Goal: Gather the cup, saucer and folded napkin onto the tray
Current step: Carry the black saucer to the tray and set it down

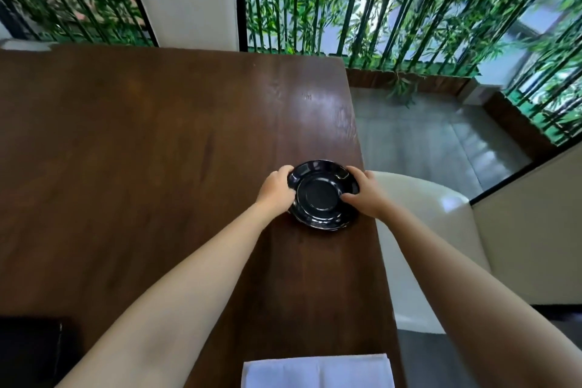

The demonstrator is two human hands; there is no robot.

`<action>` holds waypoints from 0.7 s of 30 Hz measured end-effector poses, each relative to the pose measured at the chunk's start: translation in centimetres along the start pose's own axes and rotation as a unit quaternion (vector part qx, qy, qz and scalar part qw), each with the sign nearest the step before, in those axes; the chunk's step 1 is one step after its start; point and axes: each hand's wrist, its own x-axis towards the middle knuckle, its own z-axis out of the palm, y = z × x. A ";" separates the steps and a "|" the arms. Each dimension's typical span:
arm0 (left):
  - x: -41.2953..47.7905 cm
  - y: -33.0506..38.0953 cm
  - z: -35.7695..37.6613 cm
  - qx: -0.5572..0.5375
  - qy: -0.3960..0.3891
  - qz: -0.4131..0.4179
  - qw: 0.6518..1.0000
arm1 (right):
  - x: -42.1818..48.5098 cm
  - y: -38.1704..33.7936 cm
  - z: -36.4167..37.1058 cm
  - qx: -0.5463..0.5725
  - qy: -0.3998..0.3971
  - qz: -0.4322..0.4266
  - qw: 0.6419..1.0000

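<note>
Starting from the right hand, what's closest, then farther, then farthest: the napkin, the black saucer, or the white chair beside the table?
1. saucer: held by the right hand, near the table's right edge.
2. white chair: just right of that hand, beside the table.
3. napkin: at the near edge, closest to the person.

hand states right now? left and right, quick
Left hand: fingers curled over the left rim of the black saucer, gripping it.
Right hand: grips the same saucer at its right rim.
</note>
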 end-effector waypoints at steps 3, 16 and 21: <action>0.2 -0.5 0.3 -0.033 0.008 -0.005 0.999 | 0.2 0.5 0.3 0.032 0.018 -0.002 0.999; -0.3 -1.0 1.9 -0.089 0.050 -0.038 0.994 | -0.1 0.6 0.4 0.081 -0.002 -0.003 0.997; -1.1 -0.6 1.3 -0.088 0.040 -0.044 0.994 | -1.0 0.4 0.4 0.110 0.011 0.007 0.994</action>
